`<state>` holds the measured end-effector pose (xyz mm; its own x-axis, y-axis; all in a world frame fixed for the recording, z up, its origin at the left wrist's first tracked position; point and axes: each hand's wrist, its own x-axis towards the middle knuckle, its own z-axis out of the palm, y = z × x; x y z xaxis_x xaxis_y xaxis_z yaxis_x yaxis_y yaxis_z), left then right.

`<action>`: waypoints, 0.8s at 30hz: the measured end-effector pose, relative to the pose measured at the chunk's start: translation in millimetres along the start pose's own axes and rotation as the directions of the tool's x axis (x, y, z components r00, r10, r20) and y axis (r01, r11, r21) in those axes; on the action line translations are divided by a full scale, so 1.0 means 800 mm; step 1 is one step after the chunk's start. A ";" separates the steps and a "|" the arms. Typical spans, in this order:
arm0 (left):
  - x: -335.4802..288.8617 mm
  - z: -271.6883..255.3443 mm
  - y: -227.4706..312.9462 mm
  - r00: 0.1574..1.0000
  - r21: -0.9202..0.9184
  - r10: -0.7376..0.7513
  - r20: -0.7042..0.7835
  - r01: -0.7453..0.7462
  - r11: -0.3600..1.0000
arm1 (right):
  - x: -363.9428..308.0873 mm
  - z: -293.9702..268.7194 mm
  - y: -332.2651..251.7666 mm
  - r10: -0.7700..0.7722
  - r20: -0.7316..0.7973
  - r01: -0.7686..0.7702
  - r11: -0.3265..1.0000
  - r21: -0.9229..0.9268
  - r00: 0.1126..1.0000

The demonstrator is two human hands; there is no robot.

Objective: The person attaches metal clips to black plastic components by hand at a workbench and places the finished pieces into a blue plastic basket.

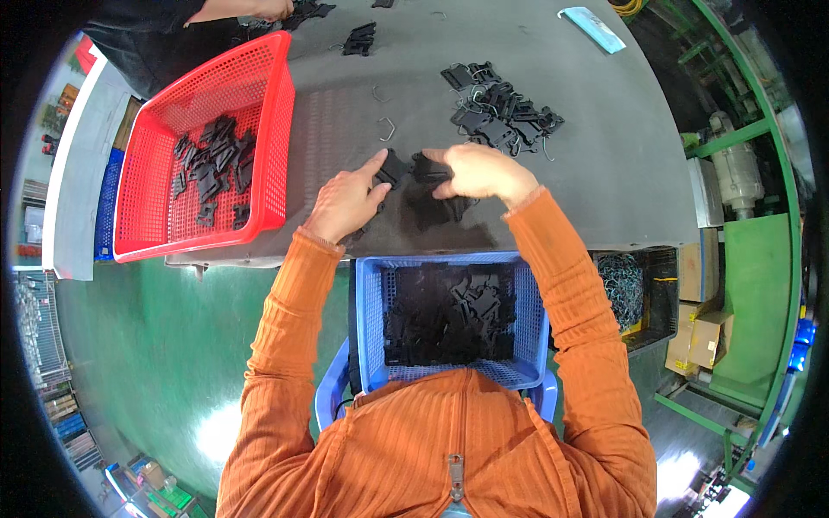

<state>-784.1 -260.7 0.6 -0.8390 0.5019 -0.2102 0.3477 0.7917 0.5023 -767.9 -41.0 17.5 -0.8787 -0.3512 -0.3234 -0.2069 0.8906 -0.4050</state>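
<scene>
Over the grey table, my left hand [344, 203] is closed with its thumb and fingers on a flat black plastic piece [392, 169]. My right hand [482, 175] grips another black plastic part [427, 169] just beside it, a small gap between the two. Under my right hand more black parts [429, 210] lie on the tabletop, partly covered by it. Beyond my hands rests a loose bent wire hook [386, 129]. Farther right, a heap of black parts with wire hooks [501, 112] is spread out.
A red basket [278, 138] with black parts stands at the left. Against my body is a blue basket [366, 319] full of black parts. A co-worker's hand [275, 9] is at the far left. A blue-white packet [592, 29] lies far right; a dark crate [663, 298] holds wire pieces.
</scene>
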 end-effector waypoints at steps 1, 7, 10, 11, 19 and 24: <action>-0.004 0.003 -0.002 0.998 0.043 0.066 -0.023 -0.065 0.997 | -0.013 0.004 -0.007 0.013 0.006 -0.013 1.000 -0.023 1.000; -0.071 0.016 0.034 0.877 -0.046 0.287 0.386 -0.292 0.955 | -0.099 0.029 -0.032 -0.092 0.211 0.102 0.994 -0.036 0.973; -0.070 0.027 0.036 0.812 -0.249 0.463 0.357 -0.395 0.884 | -0.115 0.021 -0.017 -0.191 0.226 0.150 0.971 0.185 0.955; -0.056 0.034 0.034 0.838 -0.286 0.485 0.250 -0.414 0.864 | -0.106 0.021 0.001 -0.163 0.088 0.139 0.963 0.232 0.983; 0.126 0.072 0.087 0.816 -0.023 0.337 -0.470 -0.393 0.919 | -0.020 0.027 0.090 0.027 -0.731 -0.272 0.937 -0.219 0.682; 0.156 0.087 0.109 0.812 0.280 0.331 -0.482 -0.215 0.936 | -0.025 0.001 0.134 0.095 -0.812 -0.362 0.920 -0.149 0.576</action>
<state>-829.3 -105.1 -40.4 -0.7675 0.5013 0.3995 0.6230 0.7302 0.2805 -771.7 61.1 -20.2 -0.8749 0.1169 0.4701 0.0633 0.9897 -0.1285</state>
